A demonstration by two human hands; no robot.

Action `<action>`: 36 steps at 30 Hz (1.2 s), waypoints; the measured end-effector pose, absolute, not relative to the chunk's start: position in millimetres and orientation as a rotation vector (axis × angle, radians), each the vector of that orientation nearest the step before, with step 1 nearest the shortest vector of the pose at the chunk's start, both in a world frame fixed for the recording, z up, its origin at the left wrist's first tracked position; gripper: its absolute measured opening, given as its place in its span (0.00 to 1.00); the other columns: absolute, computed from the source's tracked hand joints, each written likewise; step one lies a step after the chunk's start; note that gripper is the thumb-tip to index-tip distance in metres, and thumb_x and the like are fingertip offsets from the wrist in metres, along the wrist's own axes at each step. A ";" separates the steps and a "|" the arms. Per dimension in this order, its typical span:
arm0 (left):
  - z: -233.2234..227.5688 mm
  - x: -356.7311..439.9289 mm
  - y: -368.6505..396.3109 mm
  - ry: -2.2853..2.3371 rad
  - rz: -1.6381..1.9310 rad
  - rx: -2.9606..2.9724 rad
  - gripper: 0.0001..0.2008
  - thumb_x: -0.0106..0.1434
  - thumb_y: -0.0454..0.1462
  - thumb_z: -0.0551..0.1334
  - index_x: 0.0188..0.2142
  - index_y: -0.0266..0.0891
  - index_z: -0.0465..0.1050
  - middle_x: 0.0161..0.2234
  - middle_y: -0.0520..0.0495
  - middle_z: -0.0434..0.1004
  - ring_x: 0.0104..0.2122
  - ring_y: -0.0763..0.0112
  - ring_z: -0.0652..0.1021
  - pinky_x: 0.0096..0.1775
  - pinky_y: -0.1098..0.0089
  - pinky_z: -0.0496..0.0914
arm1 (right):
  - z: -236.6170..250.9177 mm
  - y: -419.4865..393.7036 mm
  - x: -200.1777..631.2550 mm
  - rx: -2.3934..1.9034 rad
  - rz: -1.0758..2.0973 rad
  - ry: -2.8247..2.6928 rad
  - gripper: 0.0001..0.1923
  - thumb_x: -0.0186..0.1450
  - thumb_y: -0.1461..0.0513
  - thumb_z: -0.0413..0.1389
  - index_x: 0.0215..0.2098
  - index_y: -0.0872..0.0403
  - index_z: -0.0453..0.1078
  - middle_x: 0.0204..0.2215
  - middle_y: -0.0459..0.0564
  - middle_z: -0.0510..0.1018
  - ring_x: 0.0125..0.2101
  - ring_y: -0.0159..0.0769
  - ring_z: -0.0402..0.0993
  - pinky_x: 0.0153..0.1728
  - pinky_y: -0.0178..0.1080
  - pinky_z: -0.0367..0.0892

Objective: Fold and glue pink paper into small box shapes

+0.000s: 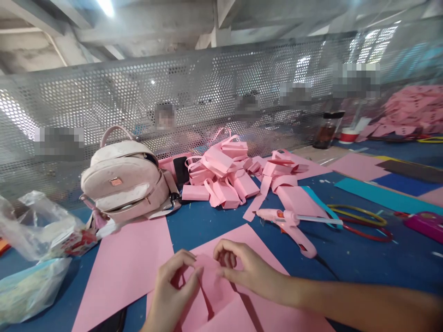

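Beyond the glue gun [289,223], a pile of finished pink bags [221,177] waits; nearer than it, left hand [171,293] and right hand [247,272] pinch one pink sheet [212,288], seemingly half-folded, unglued.

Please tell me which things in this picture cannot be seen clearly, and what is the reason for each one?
- Head view: the folded pink paper piece is partly covered by the left hand and right hand, so its fold is unclear.
- The dark flat object is cut by the bottom edge.
- The dark jar is too far away to show its contents.
- Behind the perforated metal screen, several patches are blurred.
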State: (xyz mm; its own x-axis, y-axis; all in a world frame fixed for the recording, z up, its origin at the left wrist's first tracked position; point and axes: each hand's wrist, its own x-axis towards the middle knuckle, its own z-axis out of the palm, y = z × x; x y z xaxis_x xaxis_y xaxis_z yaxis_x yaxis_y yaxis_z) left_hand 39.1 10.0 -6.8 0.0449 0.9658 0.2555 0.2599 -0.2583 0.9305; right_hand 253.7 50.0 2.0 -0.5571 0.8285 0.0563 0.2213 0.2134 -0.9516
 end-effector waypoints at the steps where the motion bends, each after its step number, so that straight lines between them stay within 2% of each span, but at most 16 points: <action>1: -6.3 39.8 9.2 1.284 1.289 1.587 0.07 0.64 0.39 0.63 0.30 0.40 0.73 0.29 0.50 0.74 0.32 0.69 0.75 0.37 0.74 0.70 | 1.7 50.4 254.0 -0.985 1.363 -1.920 0.05 0.64 0.61 0.61 0.35 0.52 0.70 0.30 0.42 0.73 0.32 0.33 0.65 0.35 0.35 0.61; 3: -5.6 40.5 9.4 1.316 1.321 1.567 0.04 0.61 0.38 0.64 0.35 0.41 0.73 0.30 0.51 0.75 0.33 0.68 0.76 0.38 0.74 0.71 | 1.4 51.3 254.0 -1.000 1.372 -1.923 0.06 0.65 0.60 0.59 0.32 0.53 0.70 0.28 0.43 0.73 0.30 0.33 0.66 0.34 0.35 0.61; 5: -4.3 40.0 12.3 1.318 1.277 1.585 0.11 0.59 0.36 0.65 0.43 0.42 0.74 0.35 0.49 0.78 0.37 0.67 0.78 0.42 0.72 0.72 | 1.1 52.5 253.6 -1.003 1.372 -1.898 0.08 0.65 0.58 0.59 0.31 0.54 0.71 0.27 0.43 0.73 0.30 0.33 0.66 0.33 0.35 0.61; 7: -1.6 39.3 17.1 1.298 1.163 1.621 0.16 0.57 0.36 0.66 0.47 0.41 0.76 0.40 0.46 0.80 0.42 0.64 0.79 0.46 0.69 0.72 | 0.4 53.5 253.2 -0.989 1.372 -1.878 0.08 0.65 0.58 0.60 0.31 0.54 0.70 0.27 0.43 0.72 0.29 0.33 0.66 0.33 0.35 0.61; 9: 2.9 39.6 22.1 1.278 1.076 1.611 0.14 0.57 0.38 0.66 0.44 0.40 0.79 0.41 0.44 0.82 0.43 0.61 0.80 0.47 0.68 0.72 | -0.9 54.0 252.9 -0.965 1.367 -1.878 0.08 0.64 0.58 0.60 0.31 0.54 0.70 0.26 0.43 0.72 0.29 0.33 0.66 0.32 0.35 0.61; 13: 13.8 43.5 27.9 1.225 1.087 1.484 0.12 0.58 0.45 0.67 0.35 0.39 0.80 0.34 0.44 0.83 0.36 0.63 0.81 0.39 0.69 0.74 | -3.9 53.9 253.0 -0.953 1.334 -1.914 0.07 0.63 0.59 0.61 0.30 0.54 0.70 0.26 0.42 0.71 0.28 0.31 0.64 0.31 0.34 0.59; 18: 22.7 46.1 29.1 1.185 1.074 1.481 0.07 0.54 0.40 0.69 0.26 0.38 0.78 0.27 0.47 0.81 0.30 0.66 0.81 0.35 0.71 0.74 | -3.7 52.7 252.8 -0.943 1.284 -1.958 0.06 0.62 0.61 0.62 0.30 0.54 0.71 0.26 0.42 0.72 0.27 0.30 0.62 0.30 0.33 0.58; 23: 24.5 46.1 27.2 1.189 1.071 1.484 0.02 0.52 0.35 0.68 0.25 0.38 0.77 0.25 0.49 0.79 0.28 0.69 0.80 0.33 0.73 0.74 | 2.2 49.8 251.5 -0.922 1.277 -1.956 0.08 0.65 0.58 0.61 0.30 0.54 0.72 0.25 0.42 0.72 0.26 0.30 0.62 0.29 0.33 0.57; 36: 29.1 45.0 26.5 1.195 0.923 1.433 0.03 0.51 0.34 0.67 0.24 0.37 0.76 0.28 0.46 0.81 0.31 0.67 0.81 0.36 0.71 0.74 | 0.9 48.0 251.1 -0.919 1.242 -1.992 0.07 0.64 0.61 0.59 0.29 0.54 0.69 0.22 0.41 0.71 0.24 0.30 0.63 0.28 0.32 0.58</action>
State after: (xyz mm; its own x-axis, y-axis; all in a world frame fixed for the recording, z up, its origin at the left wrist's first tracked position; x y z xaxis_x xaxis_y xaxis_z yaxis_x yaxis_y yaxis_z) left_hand 45.0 26.5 29.1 0.2163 0.9752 -0.0465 0.2015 0.0020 0.9795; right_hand 251.1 48.0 0.9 -0.5726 0.8088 0.1341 0.2359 0.3193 -0.9178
